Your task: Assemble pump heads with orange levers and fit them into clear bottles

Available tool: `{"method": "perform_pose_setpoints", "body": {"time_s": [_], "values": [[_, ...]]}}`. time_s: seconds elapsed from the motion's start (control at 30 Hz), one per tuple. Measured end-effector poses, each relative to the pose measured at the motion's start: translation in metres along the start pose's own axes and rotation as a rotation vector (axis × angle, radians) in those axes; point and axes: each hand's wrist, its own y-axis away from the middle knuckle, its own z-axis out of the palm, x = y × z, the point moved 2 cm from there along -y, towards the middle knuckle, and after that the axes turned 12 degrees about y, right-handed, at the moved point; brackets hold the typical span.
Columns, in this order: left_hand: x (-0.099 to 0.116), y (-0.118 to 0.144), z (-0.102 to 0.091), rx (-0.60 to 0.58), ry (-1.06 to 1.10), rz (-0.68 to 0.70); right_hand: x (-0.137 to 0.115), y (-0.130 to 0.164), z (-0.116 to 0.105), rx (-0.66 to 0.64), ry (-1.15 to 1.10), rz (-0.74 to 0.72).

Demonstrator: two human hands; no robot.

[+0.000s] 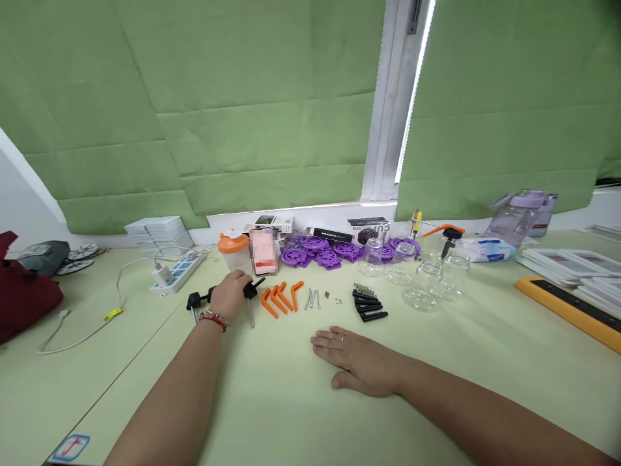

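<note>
Lying crosswise, the black handle point(204, 298) sits under the left hand point(231, 292).

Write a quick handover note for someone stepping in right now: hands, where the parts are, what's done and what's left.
Left hand: reaching over the black knobbed parts, fingers on one; grip unclear.
Right hand: flat on the table, empty.
Laid out in a row: orange brackets, metal pins, black pieces, glass jars; purple gears behind.
Done: parts sorted in groups. Left: nothing looks joined together yet.
</note>
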Motion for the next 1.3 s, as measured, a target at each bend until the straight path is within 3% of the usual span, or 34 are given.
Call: {"method": "perform_pose_setpoints", "body": {"time_s": [0.27,0.73,0.83,0.97,1.03,1.1,1.23,1.3], "values": [[-0.009,-0.001,0.008,-0.095,-0.038,0.001,0.002,0.0,0.001,0.0,-0.007,0.003],[-0.022,0.002,-0.014,-0.271,0.127,0.104,0.001,0.0,0.0,0.008,-0.023,0.017],[-0.02,0.004,-0.02,-0.32,0.25,0.137,0.001,-0.001,0.0,-0.001,-0.015,0.017],[0.005,0.01,-0.033,-0.342,0.59,0.183,0.002,-0.002,0.002,-0.005,0.028,0.007],[0.023,0.013,-0.035,-0.373,0.768,0.219,0.002,-0.002,0.004,0.053,0.09,-0.007],[0.043,0.016,-0.031,-0.445,0.981,0.24,0.003,-0.002,0.004,0.191,0.189,0.0],[0.073,0.021,-0.008,-0.72,1.241,0.136,0.006,0.0,0.001,0.573,0.407,0.165],[0.084,0.025,0.004,-0.828,1.312,0.087,0.009,0.002,-0.001,0.7,0.451,0.241]]}}
